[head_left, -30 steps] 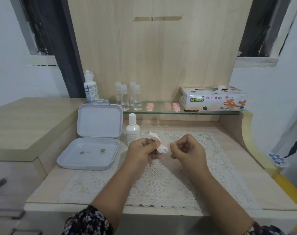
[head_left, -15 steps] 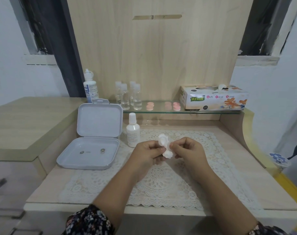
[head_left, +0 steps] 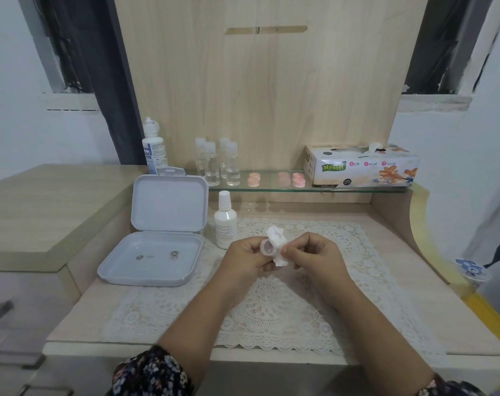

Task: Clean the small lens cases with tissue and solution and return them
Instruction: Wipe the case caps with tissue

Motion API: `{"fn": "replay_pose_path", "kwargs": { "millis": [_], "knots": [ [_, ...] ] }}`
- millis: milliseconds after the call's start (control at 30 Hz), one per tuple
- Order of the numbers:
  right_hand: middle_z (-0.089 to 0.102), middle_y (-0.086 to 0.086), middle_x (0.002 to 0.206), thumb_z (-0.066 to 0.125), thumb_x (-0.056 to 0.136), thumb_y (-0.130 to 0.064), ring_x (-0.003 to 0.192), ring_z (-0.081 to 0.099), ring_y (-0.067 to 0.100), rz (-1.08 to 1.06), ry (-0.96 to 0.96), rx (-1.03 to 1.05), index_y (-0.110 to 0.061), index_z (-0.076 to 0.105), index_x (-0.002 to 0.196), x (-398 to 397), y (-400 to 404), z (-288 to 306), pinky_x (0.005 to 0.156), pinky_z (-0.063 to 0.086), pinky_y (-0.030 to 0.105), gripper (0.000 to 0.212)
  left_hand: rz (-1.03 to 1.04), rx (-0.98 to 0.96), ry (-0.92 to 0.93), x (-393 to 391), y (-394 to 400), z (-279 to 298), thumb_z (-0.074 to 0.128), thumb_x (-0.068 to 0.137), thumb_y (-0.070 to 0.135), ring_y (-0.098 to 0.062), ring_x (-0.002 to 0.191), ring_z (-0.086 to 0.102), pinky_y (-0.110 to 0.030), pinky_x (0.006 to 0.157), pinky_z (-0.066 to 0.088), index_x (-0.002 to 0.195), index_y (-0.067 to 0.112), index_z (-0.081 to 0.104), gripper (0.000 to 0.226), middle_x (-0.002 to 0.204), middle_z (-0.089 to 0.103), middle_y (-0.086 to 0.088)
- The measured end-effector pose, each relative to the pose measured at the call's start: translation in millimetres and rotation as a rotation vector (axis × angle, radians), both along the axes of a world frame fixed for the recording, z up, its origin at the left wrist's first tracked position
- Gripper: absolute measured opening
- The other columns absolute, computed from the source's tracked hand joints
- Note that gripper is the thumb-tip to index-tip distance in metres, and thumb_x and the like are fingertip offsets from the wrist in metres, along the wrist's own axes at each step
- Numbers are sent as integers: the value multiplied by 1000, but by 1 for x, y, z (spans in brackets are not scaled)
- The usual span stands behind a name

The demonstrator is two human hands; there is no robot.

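My left hand (head_left: pixel 247 260) grips a small pink lens case (head_left: pixel 267 248) with its open round cup turned toward me, above the lace mat (head_left: pixel 271 310). My right hand (head_left: pixel 314 257) pinches a crumpled white tissue (head_left: pixel 277 244) against the case's right side. A small white solution bottle (head_left: pixel 225 221) stands upright just behind my left hand. Several more pink lens cases (head_left: pixel 290 179) lie on the glass shelf (head_left: pixel 271 188) at the back.
An open grey box (head_left: pixel 157 238) with two small lenses in its base lies at the left. On the shelf stand a larger solution bottle (head_left: pixel 153 148), several clear vials (head_left: pixel 217 167) and a tissue box (head_left: pixel 360 165). A raised wooden counter (head_left: pixel 43 210) lies left.
The tissue has shifted from covering the case to its right side, so the pink case's open cup now shows in my left hand. Both hands stay close together above the mat.
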State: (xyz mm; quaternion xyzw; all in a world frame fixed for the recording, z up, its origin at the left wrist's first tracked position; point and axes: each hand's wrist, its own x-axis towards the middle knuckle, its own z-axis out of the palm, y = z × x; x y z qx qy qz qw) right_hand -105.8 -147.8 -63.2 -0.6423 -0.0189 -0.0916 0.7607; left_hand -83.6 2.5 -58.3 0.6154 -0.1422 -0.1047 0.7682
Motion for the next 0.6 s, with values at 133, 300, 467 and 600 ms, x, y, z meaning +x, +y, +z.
{"fn": "replay_pose_path", "kwargs": {
  "millis": [133, 300, 467, 600],
  "knots": [
    [66, 27, 95, 77, 75, 1, 83, 64, 40, 36, 31, 173, 4, 64, 81, 1, -1, -1, 78, 55, 57, 14, -29, 29, 33, 0, -1, 2, 63, 87, 0, -20, 64, 65, -27, 58, 46, 106, 5, 62, 20, 87, 71, -15],
    [64, 16, 80, 73, 79, 4, 70, 65, 28, -120, -12, 15, -5, 65, 90, 1, -2, 1, 68, 56, 39, 16, -52, -16, 33, 0, 1, 1, 58, 83, -15, -28, 76, 63, -34, 69, 46, 116, 15, 45, 47, 90, 69, -19],
    [56, 4, 74, 74, 77, 4, 65, 60, 18, -155, -14, 28, -10, 65, 94, 2, -4, -2, 64, 55, 35, 24, 4, 112, -132, -2, -1, -2, 68, 82, -3, -31, 94, 69, -51, 92, 51, 110, 20, 65, 36, 101, 72, -9],
    [57, 5, 74, 77, 76, 1, 66, 63, 15, -120, 13, -29, -10, 66, 103, 5, -5, -1, 66, 57, 30, 32, 111, 90, -154, -3, -1, -2, 68, 81, -5, -31, 88, 71, -40, 82, 58, 101, 11, 69, 25, 100, 71, -13]
  ]
}}
